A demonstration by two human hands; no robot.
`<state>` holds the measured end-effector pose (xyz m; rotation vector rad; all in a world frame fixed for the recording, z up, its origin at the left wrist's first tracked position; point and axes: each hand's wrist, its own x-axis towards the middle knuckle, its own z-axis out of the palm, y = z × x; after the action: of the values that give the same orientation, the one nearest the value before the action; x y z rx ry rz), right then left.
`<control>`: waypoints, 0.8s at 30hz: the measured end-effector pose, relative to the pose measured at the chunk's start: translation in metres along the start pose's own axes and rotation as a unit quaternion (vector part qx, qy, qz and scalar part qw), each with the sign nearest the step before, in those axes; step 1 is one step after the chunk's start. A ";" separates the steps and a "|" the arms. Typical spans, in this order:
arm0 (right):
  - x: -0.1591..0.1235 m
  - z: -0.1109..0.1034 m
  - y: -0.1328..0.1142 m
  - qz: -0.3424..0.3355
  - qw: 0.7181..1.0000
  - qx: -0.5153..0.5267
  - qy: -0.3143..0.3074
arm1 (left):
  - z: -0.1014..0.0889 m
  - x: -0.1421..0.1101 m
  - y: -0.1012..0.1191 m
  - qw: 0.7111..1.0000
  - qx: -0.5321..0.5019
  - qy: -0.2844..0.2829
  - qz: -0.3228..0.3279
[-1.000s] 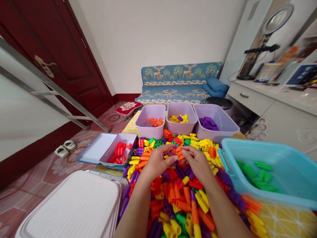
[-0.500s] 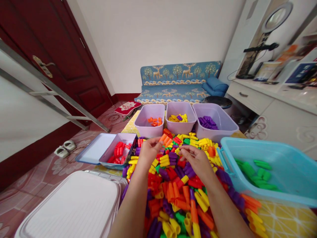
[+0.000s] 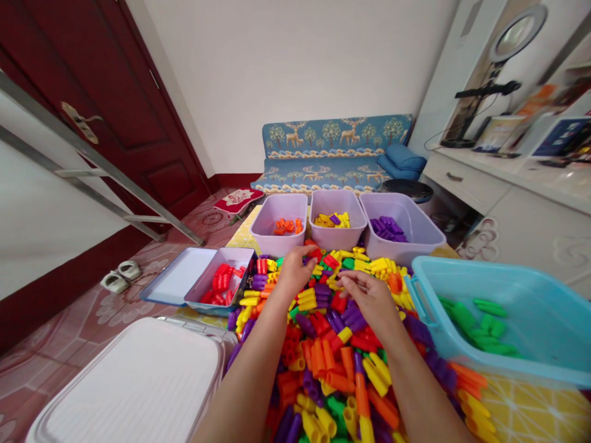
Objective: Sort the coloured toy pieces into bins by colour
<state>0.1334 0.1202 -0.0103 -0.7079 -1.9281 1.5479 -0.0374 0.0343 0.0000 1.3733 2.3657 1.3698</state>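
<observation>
Pieces (image 3: pixel 327 357) lie heaped on the table (image 3: pixel 530 406); sorting by color appears to be in hand. Left hand (image 3: pixel 295 271): thumb and fingers apart, over them. Right hand (image 3: pixel 369 300): fingers narrowed; whether gripping is unclear. Next move likely requires pinching matching pieces. Bins (image 3: pixel 337 238), left to right: orange; yellow, some purple; purple. Box (image 3: pixel 240 258): red. Tub (image 3: pixel 545 332): green.

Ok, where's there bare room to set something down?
Yellow tablecloth lies bare at lower right, between the turquoise tub and stray pieces. The white lid, left of the pile, is bare too. Crowded: around the left hand and right hand.
</observation>
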 end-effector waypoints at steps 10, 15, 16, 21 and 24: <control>0.004 -0.023 0.011 -0.029 0.960 -0.279 0.009 | -0.013 -0.050 0.021 0.967 0.129 -0.219 0.029; -0.004 -0.019 0.007 -0.027 0.926 -0.368 -0.081 | -0.004 -0.064 0.022 0.972 0.142 -0.185 0.032; -0.005 -0.016 0.007 -0.039 0.923 -0.369 -0.097 | -0.001 -0.065 0.021 0.973 0.142 -0.179 0.037; -0.006 -0.002 0.004 -0.081 0.935 -0.330 -0.103 | 0.007 -0.067 0.011 0.981 0.112 -0.152 0.048; -0.006 0.005 0.001 -0.055 0.958 -0.274 -0.070 | 0.007 -0.066 0.009 0.989 0.075 -0.119 0.051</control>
<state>0.1339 0.1125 -0.0129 -0.7082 -2.4933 1.0153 0.0109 -0.0073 -0.0201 1.6164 2.3074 0.9990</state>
